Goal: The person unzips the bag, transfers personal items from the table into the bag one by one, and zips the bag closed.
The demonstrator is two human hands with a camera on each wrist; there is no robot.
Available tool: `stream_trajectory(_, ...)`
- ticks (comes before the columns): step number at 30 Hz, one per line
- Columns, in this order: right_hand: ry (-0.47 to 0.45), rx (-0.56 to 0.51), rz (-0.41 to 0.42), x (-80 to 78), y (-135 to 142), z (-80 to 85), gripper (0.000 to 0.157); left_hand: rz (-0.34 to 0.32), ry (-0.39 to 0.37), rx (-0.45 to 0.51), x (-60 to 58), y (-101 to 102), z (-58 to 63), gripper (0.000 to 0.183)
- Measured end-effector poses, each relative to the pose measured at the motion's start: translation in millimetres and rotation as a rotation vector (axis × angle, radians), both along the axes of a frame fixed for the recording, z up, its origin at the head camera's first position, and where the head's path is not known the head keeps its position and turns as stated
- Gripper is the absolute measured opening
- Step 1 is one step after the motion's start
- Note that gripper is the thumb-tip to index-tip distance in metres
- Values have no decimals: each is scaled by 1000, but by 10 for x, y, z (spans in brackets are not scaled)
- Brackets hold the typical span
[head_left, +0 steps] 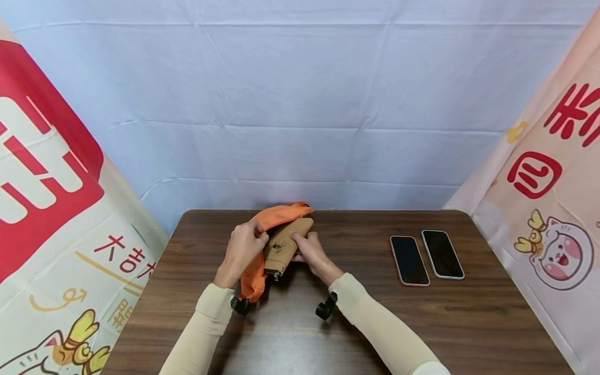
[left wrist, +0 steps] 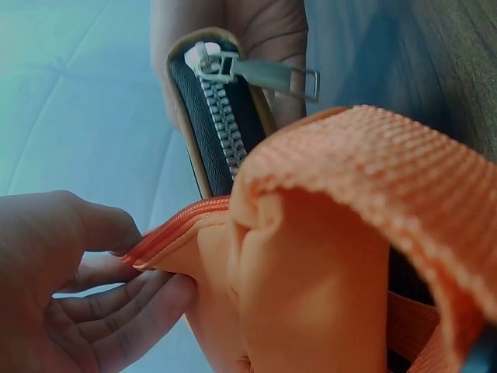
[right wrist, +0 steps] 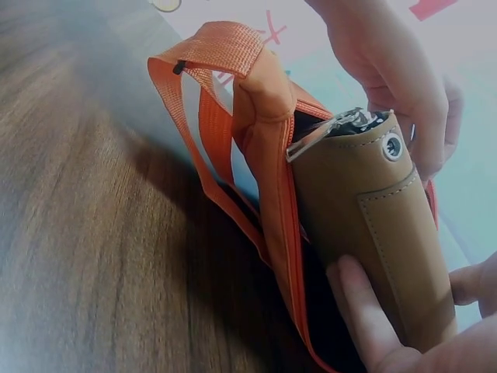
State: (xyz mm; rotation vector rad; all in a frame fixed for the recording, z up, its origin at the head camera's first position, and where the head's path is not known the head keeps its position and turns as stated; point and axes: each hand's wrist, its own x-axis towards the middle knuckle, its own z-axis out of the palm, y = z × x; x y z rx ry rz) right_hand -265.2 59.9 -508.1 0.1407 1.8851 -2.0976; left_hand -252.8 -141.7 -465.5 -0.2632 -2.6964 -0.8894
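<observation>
A tan zip wallet (head_left: 286, 237) with a small dark print lies at a slant in the mouth of an orange waist bag (head_left: 276, 214) on the table. My right hand (head_left: 313, 253) holds the wallet from its right side, thumb on the printed face and fingers underneath. With thumb and fingers, my left hand (head_left: 245, 249) pinches the zippered edge of the bag's opening. The wallet's metal zipper (left wrist: 224, 124) and puller show in the left wrist view. In the right wrist view, the wallet's stitched side and rivet (right wrist: 392, 146) stand beside the orange zipper edge. Part of the wallet is hidden inside the bag.
Two phones with dark screens, one pink-edged (head_left: 410, 260) and one pale-edged (head_left: 442, 254), lie on the right of the brown wooden table (head_left: 356, 234). An orange webbing strap (right wrist: 221, 183) loops beside the bag. A pale cloth (head_left: 300, 104) hangs behind the table.
</observation>
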Motion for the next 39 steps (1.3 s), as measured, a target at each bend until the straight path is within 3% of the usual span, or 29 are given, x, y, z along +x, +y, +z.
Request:
stream_trajectory(16, -48, -6, 8, -22, -83, -82, 60, 9, -32, 2, 15, 35, -19, 4)
stream_trajectory(32, -48, -34, 24, -30, -142, -118, 58, 12, -43, -21, 16, 38, -55, 5)
stream_trajectory(39, -69, -82, 32, -49, -173, -120, 60, -52, 9, -18, 7, 25, -57, 6)
